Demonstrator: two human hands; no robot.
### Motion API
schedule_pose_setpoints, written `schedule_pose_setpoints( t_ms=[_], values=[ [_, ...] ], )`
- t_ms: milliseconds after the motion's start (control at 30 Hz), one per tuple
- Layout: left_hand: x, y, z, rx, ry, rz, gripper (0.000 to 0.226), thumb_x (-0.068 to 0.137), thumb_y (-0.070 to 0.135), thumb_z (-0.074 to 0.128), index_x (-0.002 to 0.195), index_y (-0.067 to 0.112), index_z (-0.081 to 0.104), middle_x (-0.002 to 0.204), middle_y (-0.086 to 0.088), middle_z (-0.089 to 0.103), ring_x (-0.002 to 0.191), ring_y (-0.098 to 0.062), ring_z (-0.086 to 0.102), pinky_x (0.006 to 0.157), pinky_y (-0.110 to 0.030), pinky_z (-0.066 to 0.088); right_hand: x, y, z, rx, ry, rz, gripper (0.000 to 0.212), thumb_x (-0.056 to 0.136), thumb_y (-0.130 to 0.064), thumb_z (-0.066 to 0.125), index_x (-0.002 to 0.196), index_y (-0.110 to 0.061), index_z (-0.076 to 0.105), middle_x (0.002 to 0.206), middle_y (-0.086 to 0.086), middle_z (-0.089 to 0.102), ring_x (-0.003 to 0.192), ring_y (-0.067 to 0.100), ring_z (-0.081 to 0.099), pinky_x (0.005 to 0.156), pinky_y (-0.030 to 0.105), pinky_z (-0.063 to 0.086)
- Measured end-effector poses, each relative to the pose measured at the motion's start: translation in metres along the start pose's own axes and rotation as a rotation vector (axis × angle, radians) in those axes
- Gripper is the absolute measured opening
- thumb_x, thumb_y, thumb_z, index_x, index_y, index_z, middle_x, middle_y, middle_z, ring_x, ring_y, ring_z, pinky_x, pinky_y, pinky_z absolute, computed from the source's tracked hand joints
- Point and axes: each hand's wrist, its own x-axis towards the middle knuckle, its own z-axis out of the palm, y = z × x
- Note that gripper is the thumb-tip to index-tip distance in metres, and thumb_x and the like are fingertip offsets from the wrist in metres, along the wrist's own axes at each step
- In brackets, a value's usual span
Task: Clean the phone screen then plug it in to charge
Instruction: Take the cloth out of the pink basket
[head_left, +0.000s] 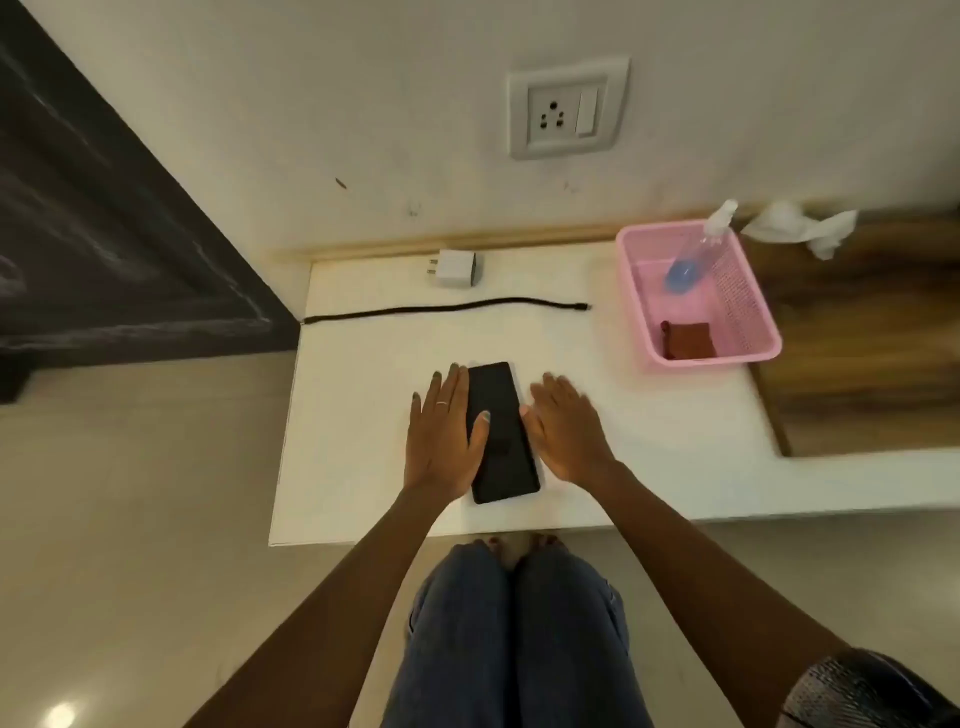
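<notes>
A white table (363, 467) fills the middle of the frame, its far edge against a pale wall (311, 104) that takes up the top. A dark panel (104, 208) runs down the upper left, and a wood-grain surface (857, 338) adjoins the table at the right. Legs in jeans (519, 634) show at the bottom centre.

At the upper right of the table stands a pink basket (763, 332). A spray bottle (698, 254) leans inside it, nozzle over the far rim, and a brown cloth (688, 340) lies in its near corner. Crumpled white tissue (802, 228) sits on the wood surface just beyond the basket.

The phone (501, 431) lies flat at the frame's centre, screen dark, long side running away from the person. The left hand (447, 431) lies just left of it, fingers straight and close together along the phone's left edge, a ring on one finger; the thumb crosses onto the screen near its middle. The right hand (563, 428) is just right of the phone, fingers straight and slightly spread, blurred; its thumb side is at the phone's right edge, though whether it touches I cannot tell. Neither hand curls round the phone.

A black cable (447, 309) stretches left to right across the table above the phone, well apart from it. A white charger (454, 267) lies beyond the cable near the wall. A socket (566, 111) with a switch is set in the wall, upper right of centre.
</notes>
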Motion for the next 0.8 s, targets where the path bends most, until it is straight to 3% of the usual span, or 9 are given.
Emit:
schedule_pose_setpoints(
  t_ms=[133, 333, 500, 667, 800],
  values=[
    [-0.031, 0.003, -0.007, -0.049, -0.054, -0.088, 0.064, 0.1, 0.038, 0.037, 0.153, 0.015, 0.009, 0.161, -0.005, 0.01, 0.148, -0.024, 0.01, 0.121, -0.042, 0.011, -0.03, -0.001, -0.002, -0.063, -0.074, 0.008, 0.045, 0.101, -0.036, 0.027, 0.139, -0.011, 0.035, 0.153, 0.009, 0.024, 0.141, 0.027, 0.018, 0.114, 0.041, 0.022],
    [-0.052, 0.016, -0.004, -0.167, -0.187, -0.176, 0.071, 0.098, 0.034, 0.045, 0.152, 0.013, 0.005, 0.161, -0.009, 0.006, 0.147, -0.027, 0.012, 0.119, -0.041, 0.019, -0.05, -0.013, 0.002, 0.046, -0.089, 0.083, 0.041, 0.1, -0.033, 0.034, 0.132, -0.009, 0.042, 0.141, 0.011, 0.04, 0.132, 0.027, 0.034, 0.109, 0.039, 0.031],
    [-0.055, 0.021, -0.001, -0.255, -0.233, -0.254, 0.066, 0.098, 0.031, 0.045, 0.152, 0.012, 0.011, 0.155, -0.013, 0.027, 0.14, -0.029, 0.029, 0.115, -0.039, 0.027, -0.056, -0.017, 0.009, 0.078, -0.148, 0.135, 0.05, 0.098, -0.04, 0.036, 0.142, -0.016, 0.032, 0.154, 0.009, 0.02, 0.141, 0.029, 0.015, 0.113, 0.045, 0.022],
    [-0.053, 0.014, -0.001, -0.274, -0.189, -0.275, 0.065, 0.098, 0.029, 0.046, 0.152, 0.011, 0.014, 0.155, -0.011, 0.03, 0.14, -0.028, 0.032, 0.115, -0.039, 0.029, -0.051, -0.025, 0.018, 0.053, -0.216, 0.215, 0.062, 0.095, -0.054, 0.03, 0.148, -0.028, 0.012, 0.157, 0.007, 0.001, 0.143, 0.029, -0.002, 0.112, 0.053, 0.009],
    [-0.051, 0.0, -0.006, -0.235, -0.12, -0.286, 0.063, 0.099, 0.028, 0.045, 0.151, 0.01, 0.015, 0.154, -0.012, 0.031, 0.139, -0.029, 0.033, 0.115, -0.04, 0.026, -0.046, -0.039, 0.031, -0.006, -0.193, 0.158, 0.064, 0.094, -0.058, 0.025, 0.149, -0.03, 0.005, 0.158, 0.003, -0.007, 0.143, 0.029, -0.009, 0.111, 0.055, 0.001]
  ],
)
